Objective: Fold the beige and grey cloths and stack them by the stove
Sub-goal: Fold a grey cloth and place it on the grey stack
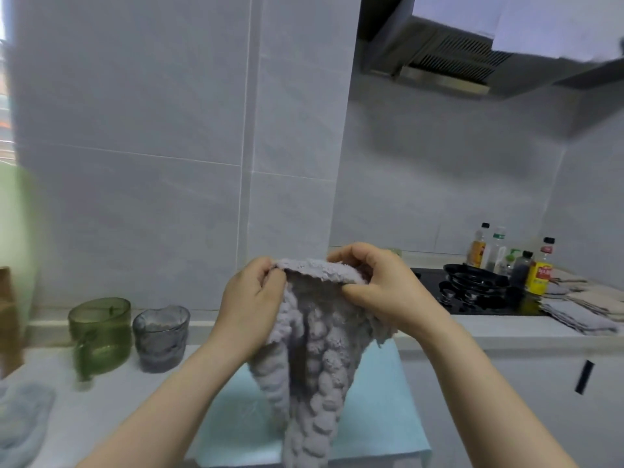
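- The grey cloth point(314, 349), a knobbly one, hangs in the air in front of the person. Its long axis runs straight down and its bottom end drops out of view at the lower edge.
- The left hand point(250, 298) pinches one end of the cloth's top edge and the right hand point(381, 285) pinches the other. Both have fingers curled onto the fabric, and the two hands are close together at the same height.
- Directly beneath lies a light blue mat point(378, 417) on the worktop point(101, 400). Lowering the cloth flat onto it looks to me like the likely next move.
- The stack of folded cloths point(580, 315) sits far right, just beside the stove point(429, 275), so the right hand is the nearer one. Grey lies in front and beige behind; I cannot count the layers.
- Counted: one cloth in hand and one black pan point(476, 278) on the stove. About five bottles point(540, 271) stand behind it.
- On the left are one green glass mug point(99, 332), one grey glass point(160, 336) and one pale cloth point(20, 423) lying loose.
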Tool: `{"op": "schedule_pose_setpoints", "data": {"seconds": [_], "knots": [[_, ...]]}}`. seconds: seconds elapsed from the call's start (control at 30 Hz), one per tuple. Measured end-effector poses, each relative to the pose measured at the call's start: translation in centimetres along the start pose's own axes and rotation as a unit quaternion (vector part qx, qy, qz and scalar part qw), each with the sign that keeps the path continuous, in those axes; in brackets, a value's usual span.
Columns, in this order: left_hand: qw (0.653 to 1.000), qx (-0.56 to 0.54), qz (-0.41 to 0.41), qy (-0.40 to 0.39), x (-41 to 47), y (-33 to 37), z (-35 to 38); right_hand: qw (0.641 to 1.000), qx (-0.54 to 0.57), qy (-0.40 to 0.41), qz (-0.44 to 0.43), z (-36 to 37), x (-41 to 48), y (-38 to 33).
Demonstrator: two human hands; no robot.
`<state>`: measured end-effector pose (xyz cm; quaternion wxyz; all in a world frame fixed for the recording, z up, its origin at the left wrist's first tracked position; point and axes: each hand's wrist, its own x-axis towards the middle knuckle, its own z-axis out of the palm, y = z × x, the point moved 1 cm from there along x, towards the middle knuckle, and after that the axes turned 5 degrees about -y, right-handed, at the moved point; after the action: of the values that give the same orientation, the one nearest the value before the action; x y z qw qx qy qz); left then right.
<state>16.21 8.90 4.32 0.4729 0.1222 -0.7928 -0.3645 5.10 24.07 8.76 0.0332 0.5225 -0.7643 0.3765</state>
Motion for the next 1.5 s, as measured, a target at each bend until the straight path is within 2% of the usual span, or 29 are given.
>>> {"op": "schedule_pose_setpoints", "data": {"seconds": [0.1, 0.2, 0.3, 0.53, 0.73, 0.9, 1.1, 1.2, 1.3, 1.37, 1.43, 1.5], "knots": [[1.000, 0.016, 0.002, -0.011, 0.1, 0.2, -1.1, 0.999, 0.018, 0.033, -0.006, -0.4, -0.6, 0.2], [0.997, 0.018, -0.026, -0.066, 0.3, -0.8, -2.3, 0.996, 0.007, 0.083, 0.014, -1.0, -0.7, 1.1], [0.992, 0.070, -0.039, -0.101, 0.2, -1.4, -3.3, 0.995, -0.020, 0.089, 0.047, -1.4, -0.9, 2.0], [0.991, 0.094, 0.005, -0.095, 0.6, -1.7, -4.7, 0.981, 0.021, 0.177, 0.078, -1.6, -1.2, 2.5], [0.998, 0.013, -0.050, -0.042, 1.4, -4.6, -5.6, 0.960, 0.116, 0.212, 0.143, -2.2, -1.9, 4.2], [0.993, -0.026, -0.091, -0.066, 1.1, -4.6, -5.0, 0.954, 0.194, 0.168, 0.155, -1.9, -2.2, 4.4], [0.972, -0.172, -0.144, -0.076, 0.4, -1.6, -3.5, 0.953, 0.263, 0.090, 0.119, -2.0, -2.4, 2.6], [0.957, -0.230, -0.151, -0.090, 0.2, -0.4, -2.9, 0.946, 0.309, 0.023, 0.092, -1.8, -2.6, 1.7], [0.949, -0.264, -0.125, -0.115, 0.1, -0.1, -3.0, 0.919, 0.384, -0.070, 0.060, -1.6, -2.8, 0.4], [0.949, -0.266, -0.109, -0.129, -0.1, 0.2, -3.0, 0.916, 0.381, -0.118, 0.034, -1.1, -2.9, -0.3], [0.951, -0.268, -0.099, -0.119, -0.4, 0.9, -3.0, 0.936, 0.336, -0.102, 0.013, -0.5, -2.9, -0.9], [0.952, -0.265, -0.101, -0.116, -0.7, 1.4, -2.9, 0.955, 0.291, -0.053, 0.001, 0.0, -3.0, -1.6]]}}
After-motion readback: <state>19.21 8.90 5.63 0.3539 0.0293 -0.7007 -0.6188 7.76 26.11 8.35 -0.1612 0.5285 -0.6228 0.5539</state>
